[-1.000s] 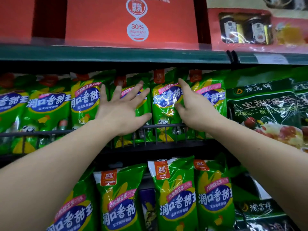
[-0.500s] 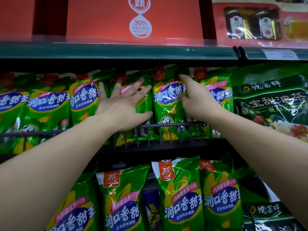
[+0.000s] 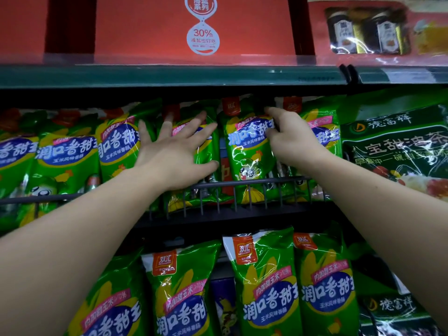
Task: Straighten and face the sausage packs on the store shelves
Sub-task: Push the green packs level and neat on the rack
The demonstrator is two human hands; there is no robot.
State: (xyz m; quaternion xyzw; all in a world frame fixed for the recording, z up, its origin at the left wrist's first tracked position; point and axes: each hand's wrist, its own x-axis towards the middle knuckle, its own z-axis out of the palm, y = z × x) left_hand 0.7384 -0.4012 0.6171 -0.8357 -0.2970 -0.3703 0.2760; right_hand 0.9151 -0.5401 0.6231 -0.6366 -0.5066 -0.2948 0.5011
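While left hand [image 3: 174,154] presses left pack [image 3: 206,147], right hand [image 3: 291,139] grips middle pack [image 3: 247,154].

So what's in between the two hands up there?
One green sausage pack stands between them in the head view. The right hand grips its right edge. The left hand presses flat on the neighbouring pack.

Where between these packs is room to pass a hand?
Lower row: a gap between the two middle sausage packs, a purple pack recessed in it. Upper row: only a narrow slit between the packs the left hand and right hand touch; the rest is crowded.
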